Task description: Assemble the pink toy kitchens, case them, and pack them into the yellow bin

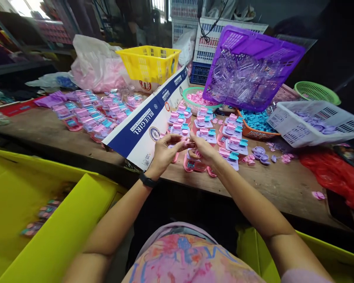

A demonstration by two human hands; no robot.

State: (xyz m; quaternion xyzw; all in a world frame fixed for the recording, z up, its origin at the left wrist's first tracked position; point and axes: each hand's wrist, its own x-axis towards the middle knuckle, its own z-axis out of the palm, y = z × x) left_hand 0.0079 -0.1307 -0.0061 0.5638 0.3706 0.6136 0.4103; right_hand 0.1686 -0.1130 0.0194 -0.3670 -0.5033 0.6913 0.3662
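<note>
Over the front of the workbench, my left hand (166, 152) pinches a small pink plastic piece (184, 140) between thumb and fingers. My right hand (205, 149) meets it from the other side, its fingers closed at the same piece. What else lies inside the right hand's curled fingers is partly hidden. Around and behind both hands stand rows of small toy sets (206, 135) with lilac tops, pink bases and pink and turquoise parts. To their right lie loose lilac cups (260, 154) and small pink pieces (249, 159).
A printed cardboard strip (144, 127) divides the bench; clear-covered sets (90, 112) lie to its left. Behind are a yellow basket (149, 63), a tilted purple basket (255, 43), a white basket (289, 125) and an orange basket (250, 133). Yellow boxes (61, 224) stand below the bench.
</note>
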